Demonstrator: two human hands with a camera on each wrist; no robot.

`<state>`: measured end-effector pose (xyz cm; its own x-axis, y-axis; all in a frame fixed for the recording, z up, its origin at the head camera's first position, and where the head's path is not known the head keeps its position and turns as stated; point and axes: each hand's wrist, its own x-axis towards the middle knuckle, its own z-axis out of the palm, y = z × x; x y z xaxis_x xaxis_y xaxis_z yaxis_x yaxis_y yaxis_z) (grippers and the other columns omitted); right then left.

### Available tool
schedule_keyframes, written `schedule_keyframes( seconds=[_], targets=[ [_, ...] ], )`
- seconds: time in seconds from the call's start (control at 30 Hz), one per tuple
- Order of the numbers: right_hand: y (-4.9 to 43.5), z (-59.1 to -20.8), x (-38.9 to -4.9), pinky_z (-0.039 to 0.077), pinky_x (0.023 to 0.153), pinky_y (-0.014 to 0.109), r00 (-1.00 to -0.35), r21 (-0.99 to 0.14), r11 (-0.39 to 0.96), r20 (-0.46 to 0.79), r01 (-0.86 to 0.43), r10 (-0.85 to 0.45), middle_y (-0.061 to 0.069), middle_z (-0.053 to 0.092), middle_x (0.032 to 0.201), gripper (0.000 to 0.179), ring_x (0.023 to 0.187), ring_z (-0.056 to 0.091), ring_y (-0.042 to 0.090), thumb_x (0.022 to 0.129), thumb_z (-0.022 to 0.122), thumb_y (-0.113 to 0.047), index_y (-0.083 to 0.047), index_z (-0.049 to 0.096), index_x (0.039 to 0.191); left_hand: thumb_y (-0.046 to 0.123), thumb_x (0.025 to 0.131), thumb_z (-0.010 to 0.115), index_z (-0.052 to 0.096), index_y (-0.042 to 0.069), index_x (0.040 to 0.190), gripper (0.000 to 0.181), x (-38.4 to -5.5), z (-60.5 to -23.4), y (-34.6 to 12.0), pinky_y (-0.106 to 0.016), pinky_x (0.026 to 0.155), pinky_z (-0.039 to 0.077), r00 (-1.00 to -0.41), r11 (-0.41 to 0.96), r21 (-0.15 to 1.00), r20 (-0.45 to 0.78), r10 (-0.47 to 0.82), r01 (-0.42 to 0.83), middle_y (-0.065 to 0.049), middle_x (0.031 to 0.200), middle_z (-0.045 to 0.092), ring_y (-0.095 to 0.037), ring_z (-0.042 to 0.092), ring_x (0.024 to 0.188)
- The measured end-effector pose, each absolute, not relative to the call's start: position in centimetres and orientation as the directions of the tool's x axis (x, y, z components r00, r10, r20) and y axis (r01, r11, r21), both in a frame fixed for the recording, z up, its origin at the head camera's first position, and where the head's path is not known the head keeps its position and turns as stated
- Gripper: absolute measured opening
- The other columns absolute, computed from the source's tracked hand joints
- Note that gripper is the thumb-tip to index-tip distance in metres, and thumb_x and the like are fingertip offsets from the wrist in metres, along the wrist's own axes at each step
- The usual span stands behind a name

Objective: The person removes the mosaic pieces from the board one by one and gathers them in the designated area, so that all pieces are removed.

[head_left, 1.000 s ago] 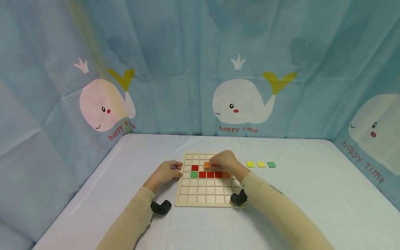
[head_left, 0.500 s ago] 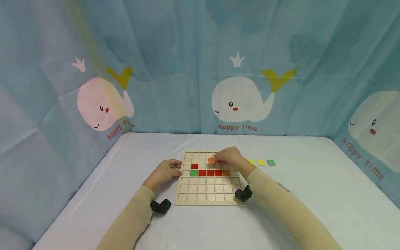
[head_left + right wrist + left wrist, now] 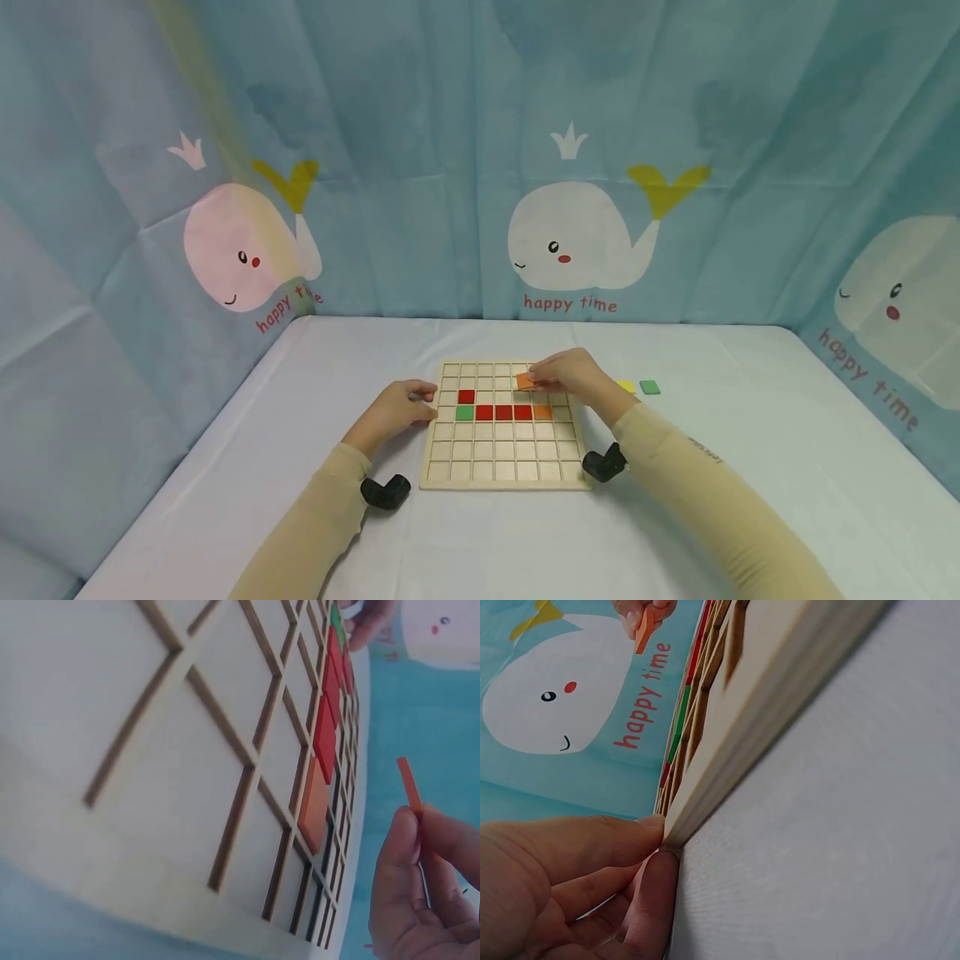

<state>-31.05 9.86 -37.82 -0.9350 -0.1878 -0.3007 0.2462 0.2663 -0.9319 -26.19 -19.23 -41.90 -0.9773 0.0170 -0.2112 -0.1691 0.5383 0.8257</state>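
- The right hand (image 3: 573, 377) pinches the orange tile (image 3: 524, 382) near one edge, fingers narrow; it is lifted over the board's 1 o'clock part, flat faces largely exposed, perhaps so the fingers don't cover it.
- The left hand (image 3: 392, 414) grips the rim of the wooden grid board (image 3: 506, 486) at about 10 o'clock, thumb and fingers close together on the edge, probably to stop it sliding.
- Five tiles fill one row, running from 9 towards 3 o'clock: a green tile (image 3: 464, 412), three red tiles (image 3: 503, 412), then a second orange tile (image 3: 542, 412). A lone red tile (image 3: 467, 397) sits at 12 o'clock of the green one. The grid's ridges likely keep them squared.
- Towards 2 o'clock from the board, on the desk (image 3: 465, 546), lie a partly covered yellow tile (image 3: 626, 387) and a loose green tile (image 3: 649, 387), seemingly within right-hand reach.
- The whale-print curtain (image 3: 405, 250) reads "happy time"; small lettering on the right sleeve (image 3: 720, 492) is illegible.
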Motion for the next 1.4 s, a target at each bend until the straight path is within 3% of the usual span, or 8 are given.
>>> schedule_keyframes(
  seconds=[0.3, 1.4],
  targets=[
    [10.7, -37.9, -31.0, 0.06, 0.081, 0.03, -0.934, -0.921, 0.282, -0.32, 0.268, -0.159, 0.008, 0.075, 0.093, 0.031, 0.071, 0.069, 0.007, 0.089, 0.072, -0.006, 0.011, 0.067, 0.116, 0.005, 0.085, 0.07, 0.06, 0.001, 0.133, 0.049, -26.1, -41.9, -19.2, -0.026, 0.076, 0.054, -0.978, 0.538, 0.827, -0.208, 0.024, -0.163, -0.012, 0.117, 0.062, -0.016, 0.061, 0.09],
    [15.8, -37.0, -30.9, 0.059, 0.085, 0.03, -0.933, -0.884, 0.369, -0.345, 0.286, -0.103, 0.003, 0.075, 0.093, 0.036, 0.074, 0.069, 0.006, 0.092, 0.07, -0.012, 0.008, 0.066, 0.122, 0.005, 0.085, 0.07, 0.061, 0.003, 0.133, 0.049, -26.4, -41.9, -19.4, -0.026, 0.078, 0.054, -0.976, 0.543, 0.822, -0.215, 0.019, -0.17, -0.011, 0.119, 0.062, -0.016, 0.061, 0.093]
  ],
)
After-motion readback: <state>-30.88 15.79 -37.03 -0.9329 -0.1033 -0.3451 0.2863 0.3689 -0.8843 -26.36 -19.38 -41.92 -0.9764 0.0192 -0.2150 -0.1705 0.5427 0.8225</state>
